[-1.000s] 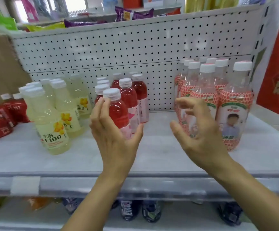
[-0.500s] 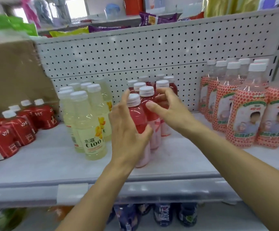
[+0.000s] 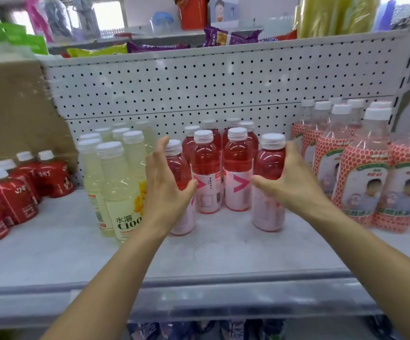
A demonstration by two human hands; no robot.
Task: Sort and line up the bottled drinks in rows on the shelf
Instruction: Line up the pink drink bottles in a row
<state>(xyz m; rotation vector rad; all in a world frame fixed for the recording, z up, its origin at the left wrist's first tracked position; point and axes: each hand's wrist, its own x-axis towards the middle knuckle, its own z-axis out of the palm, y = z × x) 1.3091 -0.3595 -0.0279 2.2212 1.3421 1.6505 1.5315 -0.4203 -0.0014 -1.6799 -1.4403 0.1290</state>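
Several red drink bottles with white caps and pink labels stand in the middle of the grey shelf [image 3: 223, 253]. My left hand [image 3: 164, 192] grips the front-left red bottle [image 3: 177, 165], fingers up its left side and thumb across its front. My right hand [image 3: 294, 182] grips the front-right red bottle [image 3: 271, 163], thumb on its front. Both bottles stand upright on the shelf. Between them, two more red bottles [image 3: 238, 168] stand a little further back, with others behind them.
Pale yellow bottles [image 3: 118, 187] stand close on the left, squat red bottles [image 3: 15, 192] further left. Tall strawberry-label bottles [image 3: 360, 180] fill the right. A white pegboard [image 3: 199, 89] backs the shelf. Bare shelf lies in front. Dark bottles [image 3: 199, 330] sit on the shelf below.
My right hand came from the right-hand bottles to the red group and drew one red bottle out to the front right. My left hand stayed on the front-left red bottle.
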